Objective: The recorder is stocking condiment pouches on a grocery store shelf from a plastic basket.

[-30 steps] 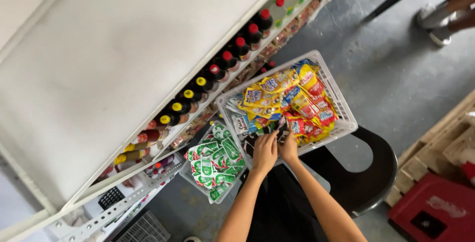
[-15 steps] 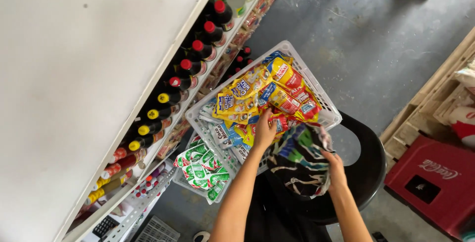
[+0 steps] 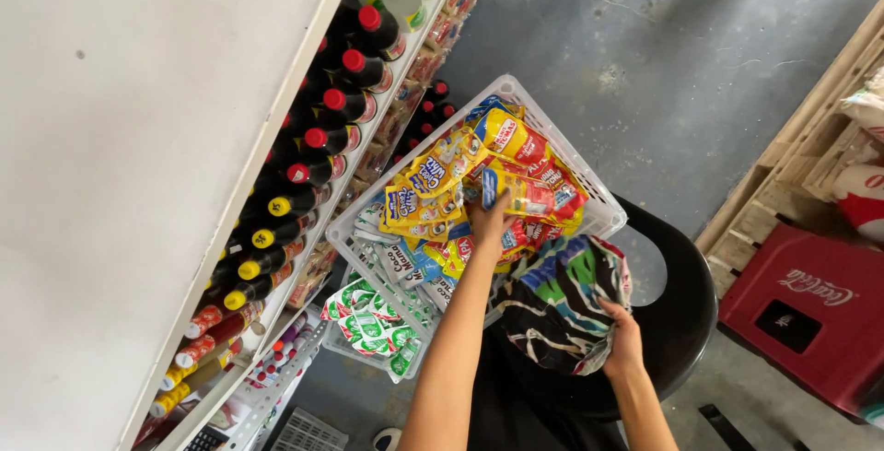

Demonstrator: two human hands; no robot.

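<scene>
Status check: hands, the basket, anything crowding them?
Left hand down among snack packets in white basket. Right hand grips multicoloured bag. Bottle shelf close alongside.

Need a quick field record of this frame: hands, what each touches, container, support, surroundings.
left hand: in the basket, on the snack packets
right hand: grips a crumpled multicolour bag
basket: white wire, full of yellow, red and blue packets; green-white sachets hang over its near end
support: basket rests on a black chair
shelf: white, on the left, lined with dark bottles with red and yellow caps
floor: grey concrete
right side: red crate, wooden pallet
</scene>
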